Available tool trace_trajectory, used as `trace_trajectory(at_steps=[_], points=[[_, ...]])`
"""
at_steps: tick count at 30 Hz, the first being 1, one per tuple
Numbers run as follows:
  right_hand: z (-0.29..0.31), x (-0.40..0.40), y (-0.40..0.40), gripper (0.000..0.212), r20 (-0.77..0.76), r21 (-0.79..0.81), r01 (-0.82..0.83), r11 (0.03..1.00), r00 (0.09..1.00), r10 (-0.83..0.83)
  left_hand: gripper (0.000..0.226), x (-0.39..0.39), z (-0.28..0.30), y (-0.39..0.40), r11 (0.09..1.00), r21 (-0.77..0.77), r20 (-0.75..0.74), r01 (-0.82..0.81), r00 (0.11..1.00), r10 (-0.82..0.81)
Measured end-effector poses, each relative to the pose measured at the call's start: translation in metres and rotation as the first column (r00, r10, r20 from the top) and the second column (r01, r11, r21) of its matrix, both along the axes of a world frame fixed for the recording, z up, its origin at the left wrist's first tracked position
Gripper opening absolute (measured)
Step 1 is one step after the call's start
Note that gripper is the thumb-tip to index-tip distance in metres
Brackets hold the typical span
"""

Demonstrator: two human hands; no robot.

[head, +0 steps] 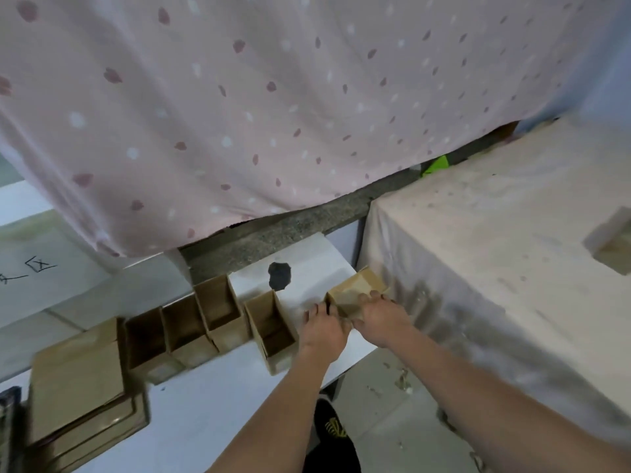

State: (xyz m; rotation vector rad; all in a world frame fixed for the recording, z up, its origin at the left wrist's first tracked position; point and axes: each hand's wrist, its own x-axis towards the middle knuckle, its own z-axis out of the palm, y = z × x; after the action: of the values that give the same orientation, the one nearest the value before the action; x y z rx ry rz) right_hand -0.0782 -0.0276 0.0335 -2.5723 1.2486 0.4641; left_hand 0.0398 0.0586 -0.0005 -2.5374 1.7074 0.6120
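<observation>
A small brown cardboard box stands at the right end of a white tabletop. My right hand grips its near right side, fingers curled over the edge. My left hand holds its left side, fingers against the wall. To the left stands a row of several open-topped cardboard boxes, upright and touching one another.
A stack of flat cardboard blanks lies at the table's left. A dark hole marks the tabletop behind the boxes. A cloth-covered surface rises on the right, with a small box on it. A pink spotted curtain hangs behind.
</observation>
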Motion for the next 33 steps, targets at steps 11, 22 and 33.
trace_trajectory(at_steps=[11, 22, 33], points=[[-0.024, 0.036, -0.094, 0.075, -0.138, 0.061, -0.191, 0.980, 0.971, 0.198, 0.056, 0.025, -0.034, -0.072, 0.982, 0.025, -0.167, -0.189, 0.967, 0.190], [-0.060, 0.052, -0.117, 0.111, -0.352, 0.001, -0.575, 0.818, 0.765, 0.539, 0.045, 0.033, -0.054, -0.080, 0.948, 0.163, -0.227, -0.272, 0.925, 0.305], [-0.065, 0.061, -0.143, 0.088, -0.229, -0.028, -0.576, 0.817, 0.799, 0.556, 0.039, 0.015, -0.043, -0.100, 0.724, 0.127, -0.436, -0.678, 0.618, 0.654]])
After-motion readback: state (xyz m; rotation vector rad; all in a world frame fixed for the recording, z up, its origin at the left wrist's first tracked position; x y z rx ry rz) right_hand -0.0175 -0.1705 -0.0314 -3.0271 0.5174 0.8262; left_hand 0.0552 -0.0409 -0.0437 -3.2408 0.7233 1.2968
